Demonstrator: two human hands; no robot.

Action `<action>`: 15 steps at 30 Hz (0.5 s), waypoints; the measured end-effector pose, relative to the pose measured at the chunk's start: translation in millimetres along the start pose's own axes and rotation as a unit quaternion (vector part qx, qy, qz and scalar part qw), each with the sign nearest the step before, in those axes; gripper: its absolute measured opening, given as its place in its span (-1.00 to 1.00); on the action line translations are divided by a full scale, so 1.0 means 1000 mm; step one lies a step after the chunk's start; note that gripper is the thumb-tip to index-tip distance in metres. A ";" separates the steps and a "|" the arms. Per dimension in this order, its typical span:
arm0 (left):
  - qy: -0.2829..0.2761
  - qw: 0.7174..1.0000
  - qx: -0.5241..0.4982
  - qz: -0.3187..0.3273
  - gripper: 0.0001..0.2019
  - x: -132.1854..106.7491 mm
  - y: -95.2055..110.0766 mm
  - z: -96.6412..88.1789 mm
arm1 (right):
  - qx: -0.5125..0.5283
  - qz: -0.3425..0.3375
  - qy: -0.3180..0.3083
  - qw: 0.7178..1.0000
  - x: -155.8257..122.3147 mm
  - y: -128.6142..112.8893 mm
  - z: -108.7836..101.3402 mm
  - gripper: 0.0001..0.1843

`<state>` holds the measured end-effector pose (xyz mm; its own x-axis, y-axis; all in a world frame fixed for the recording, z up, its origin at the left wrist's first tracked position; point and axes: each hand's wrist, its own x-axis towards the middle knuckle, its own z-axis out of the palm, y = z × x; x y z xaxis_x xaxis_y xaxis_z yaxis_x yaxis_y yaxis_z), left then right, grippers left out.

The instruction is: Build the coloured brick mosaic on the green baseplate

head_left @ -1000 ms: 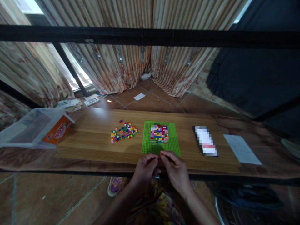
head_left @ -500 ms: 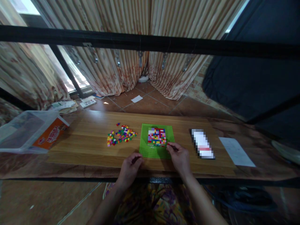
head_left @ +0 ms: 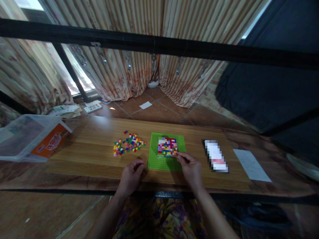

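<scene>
A green baseplate (head_left: pixel 154 159) lies on the wooden board (head_left: pixel 94 156). A square mosaic of small coloured bricks (head_left: pixel 167 146) covers its upper middle. My right hand (head_left: pixel 190 167) pinches its fingertips together at the mosaic's lower right corner, on something too small to make out. My left hand (head_left: pixel 132 174) rests loosely curled on the board just left of the baseplate; I cannot see anything in it. A pile of loose coloured bricks (head_left: pixel 128 144) lies left of the baseplate.
A clear plastic tub with an orange label (head_left: pixel 32 141) lies on its side at the far left. A blurred dark phone-like slab (head_left: pixel 216 155) and a white paper sheet (head_left: pixel 251 161) lie right of the baseplate. A black bar (head_left: pixel 159 43) crosses above.
The hands were together at the baseplate's near edge with a red piece between them. The right hand has moved up to the mosaic's lower right corner; the left has drifted left onto the board.
</scene>
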<state>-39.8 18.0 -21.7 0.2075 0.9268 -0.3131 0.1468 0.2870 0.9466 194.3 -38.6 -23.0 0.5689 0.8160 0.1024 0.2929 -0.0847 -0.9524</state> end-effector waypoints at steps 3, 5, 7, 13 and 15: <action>0.001 1.000 0.023 0.015 -0.76 -0.002 -0.001 0.000 | -0.014 -0.016 -0.002 1.000 -0.001 -0.002 0.001 -0.74; 0.003 0.999 0.030 0.020 -0.76 -0.002 -0.002 -0.001 | -0.012 -0.016 0.008 1.000 -0.001 -0.003 0.003 -0.72; 0.001 0.999 0.035 0.024 -0.76 -0.002 -0.003 -0.001 | -0.004 -0.003 0.024 1.000 0.000 -0.004 0.005 -0.69; -0.003 0.998 0.046 0.032 -0.78 -0.001 -0.007 -0.001 | -0.001 0.024 0.057 0.998 0.004 -0.009 0.008 -0.63; 0.002 0.999 0.046 0.026 -0.78 -0.002 -0.005 -0.001 | 0.013 0.031 0.059 0.998 0.005 -0.009 0.010 -0.64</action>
<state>-41.8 14.5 -25.4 0.2135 0.9408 -0.2634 0.2247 0.2151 0.9504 186.6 -28.2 -16.4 0.6717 0.7369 0.0754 0.2356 -0.1160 -0.9649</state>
